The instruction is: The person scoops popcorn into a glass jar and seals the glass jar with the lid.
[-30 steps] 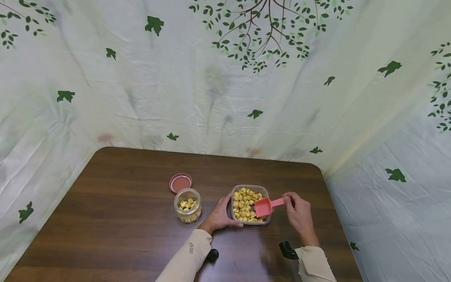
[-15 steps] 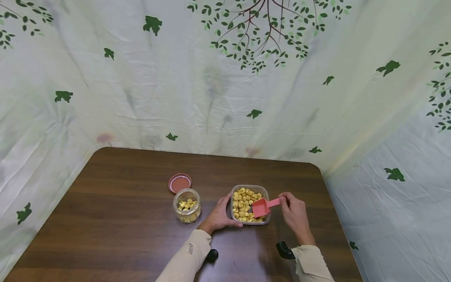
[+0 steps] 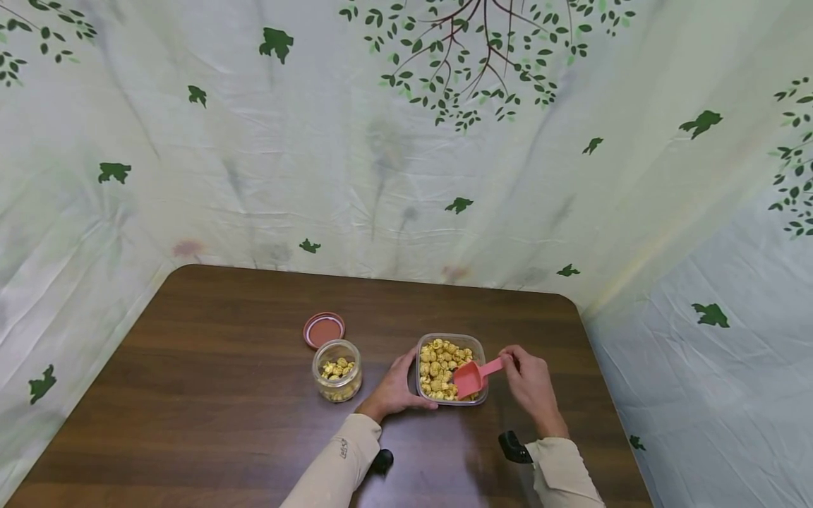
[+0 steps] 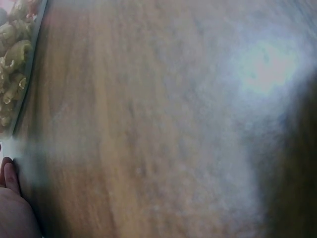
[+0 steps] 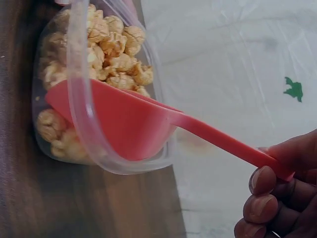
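A clear plastic container (image 3: 452,337) full of caramel popcorn (image 3: 438,361) stands on the table. My left hand (image 3: 399,386) holds it from the left, thumb along the near side and fingers up the left wall. In the left wrist view only part of that hand (image 4: 15,208) shows, at the lower left edge. My right hand (image 3: 532,384) pinches the handle end of a pink scoop (image 3: 468,381). In the right wrist view the scoop's bowl (image 5: 131,124) dips inside the container, its tip down among the popcorn, and the thumb and fingers (image 5: 262,208) close round the handle.
Left of the container stands an open glass jar (image 3: 338,391) partly filled with popcorn. Its red lid (image 3: 324,329) lies just behind it. The brown wooden table (image 3: 222,367) ends at a white curtain (image 3: 254,176) printed with leaves.
The scoop and my right hand have moved slightly left and the scoop's bowl has tilted lower into the popcorn. My left hand has stayed on the container.
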Tool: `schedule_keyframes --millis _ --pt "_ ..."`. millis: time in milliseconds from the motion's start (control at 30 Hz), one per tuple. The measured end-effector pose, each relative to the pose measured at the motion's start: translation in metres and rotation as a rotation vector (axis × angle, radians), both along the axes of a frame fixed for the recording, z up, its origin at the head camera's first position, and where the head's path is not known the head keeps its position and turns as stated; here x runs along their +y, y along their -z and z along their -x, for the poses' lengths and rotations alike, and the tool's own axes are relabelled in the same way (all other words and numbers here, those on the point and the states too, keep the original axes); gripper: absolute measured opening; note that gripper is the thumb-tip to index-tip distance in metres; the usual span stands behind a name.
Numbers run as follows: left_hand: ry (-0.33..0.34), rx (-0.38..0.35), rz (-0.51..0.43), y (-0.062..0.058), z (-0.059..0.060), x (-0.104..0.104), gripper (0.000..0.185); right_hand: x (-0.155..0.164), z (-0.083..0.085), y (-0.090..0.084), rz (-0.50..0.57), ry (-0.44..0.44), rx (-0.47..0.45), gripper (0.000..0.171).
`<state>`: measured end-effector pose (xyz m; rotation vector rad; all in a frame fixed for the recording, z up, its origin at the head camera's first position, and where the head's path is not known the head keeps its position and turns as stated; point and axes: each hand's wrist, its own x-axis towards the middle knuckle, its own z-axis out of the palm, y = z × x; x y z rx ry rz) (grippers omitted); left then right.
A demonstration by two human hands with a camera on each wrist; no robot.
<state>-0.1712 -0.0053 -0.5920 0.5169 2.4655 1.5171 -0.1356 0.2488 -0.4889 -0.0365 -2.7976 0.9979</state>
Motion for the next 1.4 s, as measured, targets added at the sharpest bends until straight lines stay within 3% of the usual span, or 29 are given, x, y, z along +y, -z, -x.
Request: schedule_keyframes --millis 833,1400 --pt "0.001 0.005 0.025 0.0 0.0 0.0 0.121 -0.001 -0.014 0.031 0.183 0.144 -0.004 0.018" --pt "0.001 0.018 0.022 0.005 0.002 0.001 0.121 -0.007 -0.022 0.046 0.244 0.21 0.06 0.015"
